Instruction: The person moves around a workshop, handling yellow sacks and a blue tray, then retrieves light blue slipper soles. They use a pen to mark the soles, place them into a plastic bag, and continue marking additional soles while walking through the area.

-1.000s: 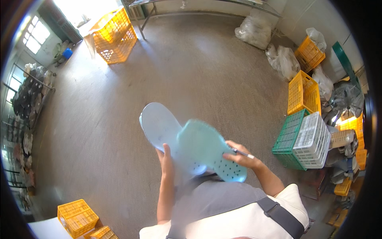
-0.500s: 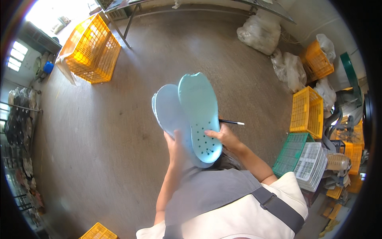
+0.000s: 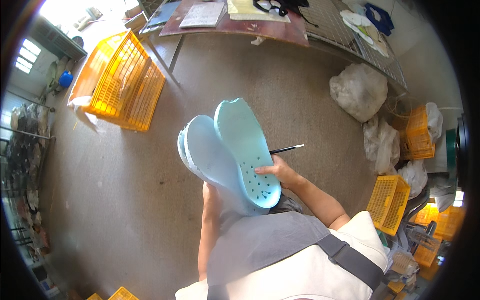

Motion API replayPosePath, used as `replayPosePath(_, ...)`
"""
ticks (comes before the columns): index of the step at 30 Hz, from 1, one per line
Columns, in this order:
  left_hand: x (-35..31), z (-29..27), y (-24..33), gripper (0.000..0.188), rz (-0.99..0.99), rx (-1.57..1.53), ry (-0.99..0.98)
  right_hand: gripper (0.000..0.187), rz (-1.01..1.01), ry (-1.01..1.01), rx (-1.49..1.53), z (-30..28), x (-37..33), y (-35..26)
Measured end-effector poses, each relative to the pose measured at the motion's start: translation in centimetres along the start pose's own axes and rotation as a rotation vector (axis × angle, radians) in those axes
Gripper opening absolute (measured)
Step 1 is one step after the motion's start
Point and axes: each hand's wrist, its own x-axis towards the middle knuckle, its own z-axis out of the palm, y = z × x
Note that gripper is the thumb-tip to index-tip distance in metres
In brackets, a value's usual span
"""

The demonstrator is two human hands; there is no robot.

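Two pale blue foam soles (image 3: 227,155) are held fanned, left hand (image 3: 211,200) closed beneath, right hand (image 3: 281,171) closed on the perforated sole and apparently a thin brush (image 3: 286,149); neither sole is set down.

Pale blue foam insoles (image 3: 227,150) in both hands (image 3: 280,171), above concrete floor (image 3: 110,200).

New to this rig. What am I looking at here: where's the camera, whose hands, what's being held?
There is no machine: a person works bare-handed. The single picture comes from a wide fisheye camera on their head, looking down, so straight edges bend near the rim. Their forearms enter from below. The left hand supports pale blue foam shoe soles from underneath; they overlap and one has small holes. The right hand presses on the perforated sole and also holds a thin black pen-like stick. Around them: a concrete floor, yellow plastic crates, filled plastic bags and a brown table with papers.
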Motion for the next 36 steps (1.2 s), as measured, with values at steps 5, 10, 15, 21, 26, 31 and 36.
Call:
replayPosePath(5,22.9,4.4,5.4,0.097,-0.073,0.005,0.027,0.040,-0.111,0.116,0.089,-5.4,15.6,-14.2)
replayPosePath(10,37.3,9.4,13.2,0.094,-0.146,-0.329,-0.031,0.048,-0.220,0.464,0.040,-12.7,24.6,-27.8)
replayPosePath(15,48.9,12.5,18.7,0.086,-0.110,-0.298,-0.052,0.033,-0.362,0.594,0.025,-22.6,37.5,-36.3)
replayPosePath(21,62.9,19.5,22.1,0.079,-0.139,-0.304,-0.191,0.029,-0.313,0.554,0.010,-34.6,53.5,-43.7)
replayPosePath(26,69.7,23.9,23.7,0.078,-0.245,-0.230,-0.145,0.038,-0.254,0.602,-0.125,-43.2,56.3,-47.7)
replayPosePath(31,70.4,24.1,23.5,0.077,-0.298,-0.184,-0.271,0.047,-0.541,1.146,-1.099,-40.2,52.6,-49.2)
replayPosePath(36,72.6,22.7,25.2,0.077,-0.426,-0.148,-0.542,0.055,-0.927,0.726,-0.724,-23.8,50.6,-52.5)
